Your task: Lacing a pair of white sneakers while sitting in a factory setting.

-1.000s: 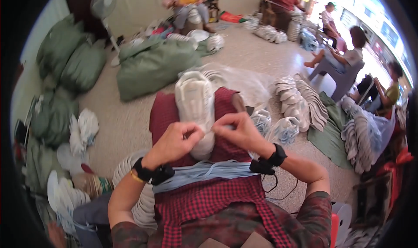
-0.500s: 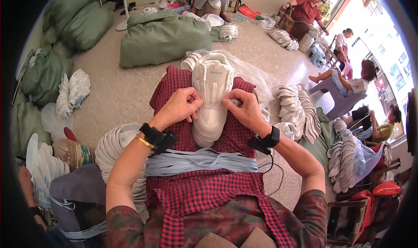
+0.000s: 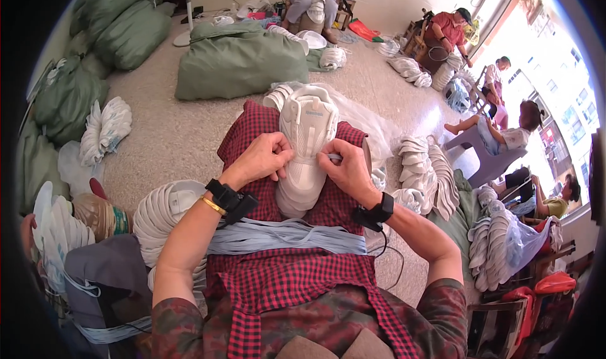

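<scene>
A white shoe upper (image 3: 307, 152) stands toe toward me between my knees, over a red-and-black checked apron (image 3: 252, 129). At its left eyelet edge my left hand (image 3: 268, 158) is closed in a pinch; whatever is between the fingertips is too small to make out. On the opposite edge my right hand (image 3: 347, 168) pinches a bit of pale blue-grey shoelace (image 3: 334, 158) close to the upper. Across my lap lies a bundle of loose pale blue shoelaces (image 3: 284, 238).
Nested white uppers (image 3: 167, 214) are stacked at my left, with more uppers (image 3: 420, 176) at my right. A full green sack (image 3: 243, 65) lies ahead. A grey plastic stool (image 3: 483, 157) with a seated person is to the right. Other people sit working farther off.
The whole view has shifted slightly. Both hands stay pinched at the upper's edges, the right one slightly lower. Far off, a seated person now has a yellow thing in hand.
</scene>
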Action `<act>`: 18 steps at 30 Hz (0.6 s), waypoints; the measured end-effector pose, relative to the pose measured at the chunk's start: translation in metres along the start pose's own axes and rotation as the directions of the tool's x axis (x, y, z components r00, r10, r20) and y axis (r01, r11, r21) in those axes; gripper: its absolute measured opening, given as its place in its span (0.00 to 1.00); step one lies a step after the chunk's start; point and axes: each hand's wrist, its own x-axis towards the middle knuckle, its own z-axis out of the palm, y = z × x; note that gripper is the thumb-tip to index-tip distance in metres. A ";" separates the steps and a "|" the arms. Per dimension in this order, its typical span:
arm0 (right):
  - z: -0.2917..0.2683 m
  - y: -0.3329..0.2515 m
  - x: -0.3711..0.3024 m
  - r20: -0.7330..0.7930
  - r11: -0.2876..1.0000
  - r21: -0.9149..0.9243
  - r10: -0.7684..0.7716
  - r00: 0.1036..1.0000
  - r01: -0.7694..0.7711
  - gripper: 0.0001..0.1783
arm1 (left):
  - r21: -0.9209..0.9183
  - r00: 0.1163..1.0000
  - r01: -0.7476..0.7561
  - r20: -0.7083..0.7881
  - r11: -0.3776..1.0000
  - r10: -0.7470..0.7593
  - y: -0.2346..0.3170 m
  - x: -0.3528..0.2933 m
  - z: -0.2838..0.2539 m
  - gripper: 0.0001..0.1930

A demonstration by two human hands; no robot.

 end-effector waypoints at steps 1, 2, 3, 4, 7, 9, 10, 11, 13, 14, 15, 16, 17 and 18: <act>0.001 -0.001 -0.002 0.008 0.996 0.035 0.079 0.997 -0.079 0.10 | 0.001 1.000 -0.005 -0.001 1.000 0.005 -0.001 -0.002 0.001 0.09; 0.001 -0.001 -0.003 0.018 0.985 0.070 0.157 0.987 -0.158 0.10 | 0.002 1.000 -0.009 -0.002 1.000 0.009 -0.001 -0.003 0.002 0.09; 0.001 -0.002 -0.002 0.019 0.986 0.066 0.153 0.988 -0.154 0.10 | -0.001 1.000 -0.013 -0.005 1.000 0.013 0.000 -0.003 0.002 0.09; 0.001 -0.005 -0.001 0.017 0.987 0.055 0.148 0.989 -0.149 0.10 | -0.013 1.000 -0.005 -0.011 1.000 0.005 0.001 -0.003 0.001 0.09; 0.004 0.000 -0.003 0.014 0.987 0.060 0.147 0.989 -0.148 0.11 | -0.024 1.000 -0.004 -0.016 1.000 0.003 0.000 -0.004 0.001 0.09; 0.006 0.007 -0.003 0.017 0.986 0.077 0.149 0.989 -0.150 0.12 | -0.024 1.000 -0.010 -0.020 1.000 0.009 -0.001 -0.002 0.002 0.09; 0.008 0.009 -0.002 0.017 0.981 0.151 0.118 0.993 -0.119 0.12 | -0.003 1.000 -0.005 -0.018 1.000 0.005 0.000 -0.001 0.001 0.08; 0.011 0.011 -0.002 0.016 0.970 0.224 0.088 0.996 -0.089 0.12 | 0.017 1.000 0.001 -0.017 1.000 -0.001 -0.001 0.000 0.002 0.08; 0.019 0.012 -0.004 0.050 0.933 0.330 0.136 0.989 -0.145 0.13 | 0.013 1.000 -0.007 -0.027 1.000 0.007 -0.004 0.000 0.005 0.08; 0.022 0.012 -0.004 0.084 0.881 0.427 0.184 0.979 -0.202 0.13 | 0.011 0.999 -0.019 -0.031 1.000 0.019 -0.006 0.001 0.007 0.08; 0.020 0.013 -0.002 0.093 0.881 0.429 0.177 0.980 -0.200 0.13 | 0.009 0.999 -0.016 -0.041 1.000 0.016 -0.006 0.003 0.007 0.08; 0.015 0.013 0.002 0.137 0.909 0.355 0.183 0.974 -0.221 0.14 | 0.013 0.999 -0.017 -0.044 1.000 0.018 -0.005 0.005 0.007 0.08; 0.011 0.007 0.007 0.181 0.930 0.281 0.189 0.965 -0.235 0.14 | 0.019 0.999 -0.016 -0.049 1.000 0.017 -0.006 0.005 0.005 0.08; 0.005 -0.001 0.011 0.142 0.981 0.098 0.156 0.978 -0.170 0.15 | 0.022 0.998 -0.011 -0.054 1.000 0.012 -0.008 0.004 0.006 0.08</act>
